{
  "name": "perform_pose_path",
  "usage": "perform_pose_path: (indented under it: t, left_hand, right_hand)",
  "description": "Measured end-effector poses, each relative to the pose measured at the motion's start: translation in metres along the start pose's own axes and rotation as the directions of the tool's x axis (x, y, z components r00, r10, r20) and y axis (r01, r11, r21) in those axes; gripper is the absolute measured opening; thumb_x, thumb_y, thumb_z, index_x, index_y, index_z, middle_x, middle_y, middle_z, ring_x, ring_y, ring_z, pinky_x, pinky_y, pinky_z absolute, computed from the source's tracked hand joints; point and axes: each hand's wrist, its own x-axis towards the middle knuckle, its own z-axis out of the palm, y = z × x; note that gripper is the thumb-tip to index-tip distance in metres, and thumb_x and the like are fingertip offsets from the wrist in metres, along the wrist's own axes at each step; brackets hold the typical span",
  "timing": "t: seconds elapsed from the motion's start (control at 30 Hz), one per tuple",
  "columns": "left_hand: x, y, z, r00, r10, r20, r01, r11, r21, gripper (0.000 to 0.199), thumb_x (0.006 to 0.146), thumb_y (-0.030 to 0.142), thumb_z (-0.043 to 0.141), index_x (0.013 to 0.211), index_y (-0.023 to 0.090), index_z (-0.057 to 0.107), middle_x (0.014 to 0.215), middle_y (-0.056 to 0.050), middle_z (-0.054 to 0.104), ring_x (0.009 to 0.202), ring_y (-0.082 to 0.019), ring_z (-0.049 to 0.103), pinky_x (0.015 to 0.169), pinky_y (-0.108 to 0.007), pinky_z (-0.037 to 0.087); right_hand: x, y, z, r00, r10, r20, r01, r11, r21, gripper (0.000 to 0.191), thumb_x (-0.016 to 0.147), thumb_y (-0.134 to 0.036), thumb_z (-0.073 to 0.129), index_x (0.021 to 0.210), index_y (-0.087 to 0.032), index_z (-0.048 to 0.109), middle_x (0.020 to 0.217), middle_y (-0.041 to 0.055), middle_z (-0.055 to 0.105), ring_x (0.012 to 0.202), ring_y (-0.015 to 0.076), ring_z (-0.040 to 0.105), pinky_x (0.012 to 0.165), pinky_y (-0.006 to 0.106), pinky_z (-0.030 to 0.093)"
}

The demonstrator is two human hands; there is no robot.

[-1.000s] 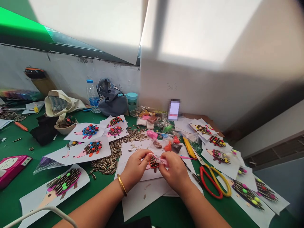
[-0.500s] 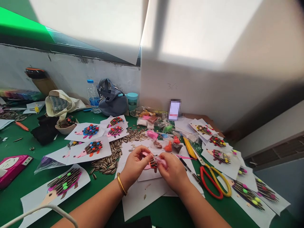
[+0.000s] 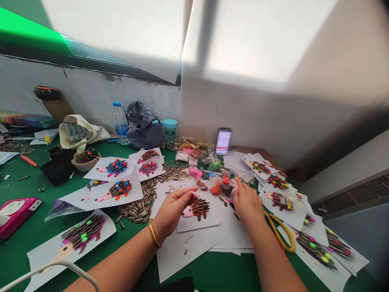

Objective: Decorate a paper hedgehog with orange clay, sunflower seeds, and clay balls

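My left hand [image 3: 174,209], with a gold bangle at its wrist, pinches a small bit of pink clay [image 3: 195,194] above the left edge of a white card. On that card lies a hedgehog [image 3: 199,207] with a pink face, brown feet and spines of striped seeds. To its right, my right hand [image 3: 247,201] reaches over the papers beside the bagged clay. Its fingers are closed round something pink, partly hidden, likely a clay packet [image 3: 235,185]. Red clay [image 3: 215,187] and brown clay [image 3: 201,185] lie between the hands.
Sunflower seeds [image 3: 142,202] are heaped left of the papers. Finished hedgehog cards [image 3: 91,233] lie on both sides. Yellow and red scissors [image 3: 287,239] rest beside my right forearm. A phone [image 3: 223,141], a bottle [image 3: 120,125] and a grey bag [image 3: 144,129] stand behind.
My hands have parted. The right one moved right and away from me, over the yellow cutter and scissors, uncovering the hedgehog card; the left stayed nearly in place.
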Motion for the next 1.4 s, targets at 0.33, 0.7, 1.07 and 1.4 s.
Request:
perform_pose_path:
  t: [0.33,0.7,1.07,1.4]
  left_hand:
    - [-0.003,-0.002,0.005,0.988,-0.041,0.148,0.047,0.998,-0.038,0.028,0.073,0.032,0.079,0.088,0.018,0.06,0.074,0.0,0.065,0.063,-0.015,0.063,0.062,-0.029,0.05]
    - [-0.005,0.0,0.006,0.972,-0.102,0.212,0.047,0.968,0.248,0.03,0.079,0.043,0.07,0.076,0.014,0.067,0.069,-0.003,0.064,0.067,-0.014,0.057,0.069,-0.027,0.043]
    - [-0.004,-0.006,0.004,0.974,-0.117,0.192,0.095,0.988,0.121,0.027,0.076,0.034,0.076,0.081,0.016,0.057,0.071,0.0,0.063,0.067,-0.012,0.059,0.068,-0.026,0.044]
    - [-0.006,-0.002,0.008,0.991,-0.069,0.119,0.047,0.984,0.173,0.034,0.076,0.04,0.073,0.097,0.018,0.058,0.076,-0.001,0.069,0.067,-0.016,0.064,0.068,-0.029,0.048]
  right_hand:
    - [-0.025,-0.081,-0.035,0.925,-0.372,0.082,0.207,0.672,0.711,0.035,0.092,-0.027,0.054,0.127,-0.026,0.055,0.108,0.0078,0.065,0.098,0.0212,0.061,0.088,0.038,0.051]
    - [-0.03,-0.099,-0.043,0.914,-0.381,0.14,0.114,0.57,0.814,0.015,0.095,-0.029,0.052,0.089,-0.023,0.064,0.078,0.0018,0.064,0.075,0.0165,0.058,0.071,0.03,0.047]
    - [-0.031,-0.097,-0.039,0.919,-0.381,0.104,0.171,0.622,0.764,0.014,0.094,-0.03,0.055,0.097,-0.022,0.066,0.083,0.0041,0.065,0.079,0.0186,0.059,0.072,0.032,0.047]
    - [-0.031,-0.098,-0.036,0.927,-0.359,0.108,0.114,0.544,0.831,0.011,0.093,-0.025,0.056,0.096,-0.023,0.067,0.079,0.0026,0.064,0.077,0.0172,0.059,0.071,0.031,0.047]
